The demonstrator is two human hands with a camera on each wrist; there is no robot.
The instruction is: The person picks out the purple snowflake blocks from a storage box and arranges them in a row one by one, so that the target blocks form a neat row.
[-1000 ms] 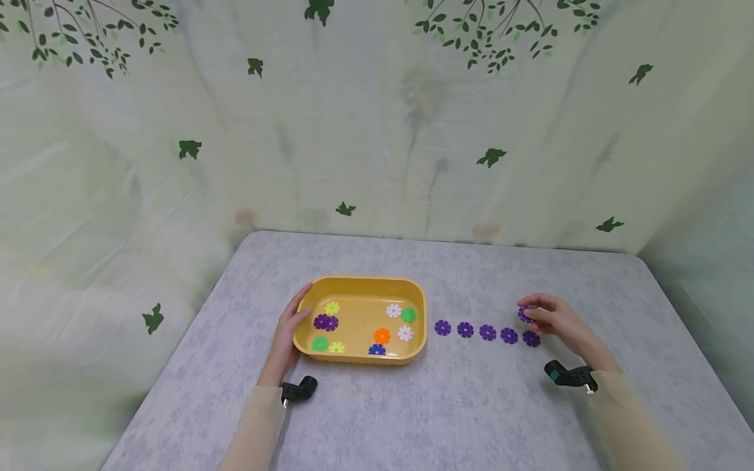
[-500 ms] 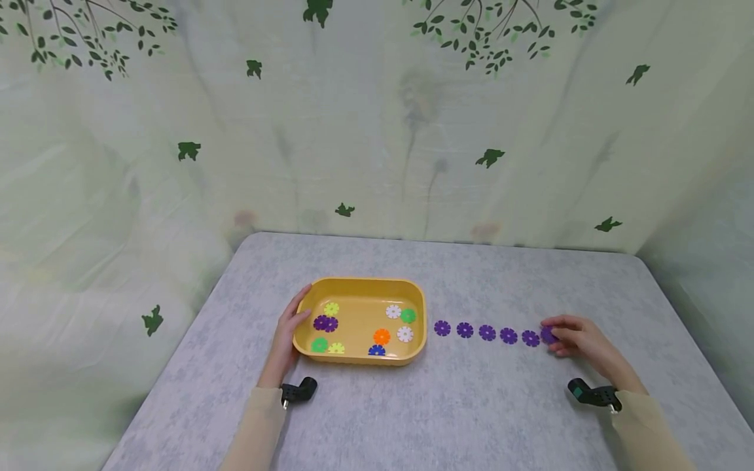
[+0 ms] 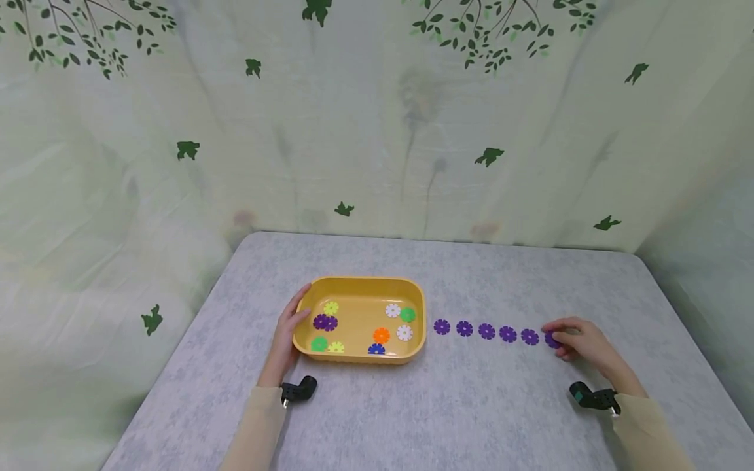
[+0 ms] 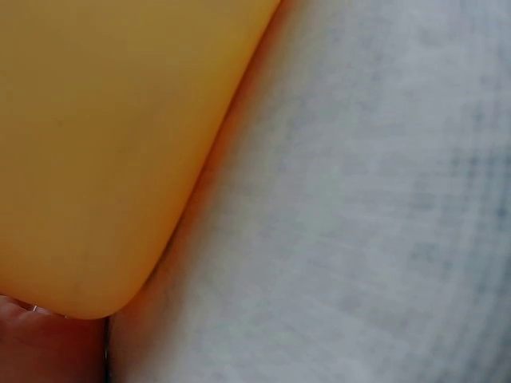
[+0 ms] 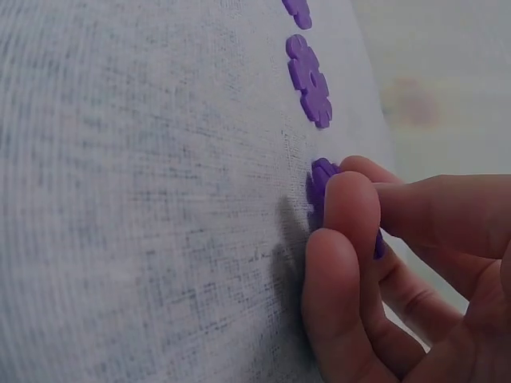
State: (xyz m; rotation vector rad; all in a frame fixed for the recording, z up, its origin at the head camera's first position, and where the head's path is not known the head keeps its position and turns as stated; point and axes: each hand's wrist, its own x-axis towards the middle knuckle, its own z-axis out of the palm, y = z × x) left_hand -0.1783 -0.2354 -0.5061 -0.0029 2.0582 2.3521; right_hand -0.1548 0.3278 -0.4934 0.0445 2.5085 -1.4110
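Note:
My left hand (image 3: pixel 287 330) holds the left end of a yellow tray (image 3: pixel 359 358), its thumb over the rim. In the left wrist view the tray's outer wall (image 4: pixel 104 159) fills the upper left, and most of that hand is out of sight. At the right end of a row of purple flower-shaped discs, my right hand (image 3: pixel 586 343) pinches another purple flower disc (image 3: pixel 551 339). The right wrist view shows this disc (image 5: pixel 321 171) low at the tabletop, partly hidden behind the fingertips. The nearest disc of the row (image 5: pixel 310 81) lies flat, a small gap away.
Inside the tray lie several flower discs: purple (image 3: pixel 325 322), yellow (image 3: pixel 331 307), green (image 3: pixel 319 344), white (image 3: pixel 404 333), orange (image 3: pixel 381 335) and blue (image 3: pixel 376 349). The grey table (image 3: pixel 412 418) meets a leaf-patterned curtain (image 3: pixel 377 144) at the back.
My right hand has moved right and towards me with the purple flower disc, from above the row's last disc to the row's right end. The left hand and tray have stayed put.

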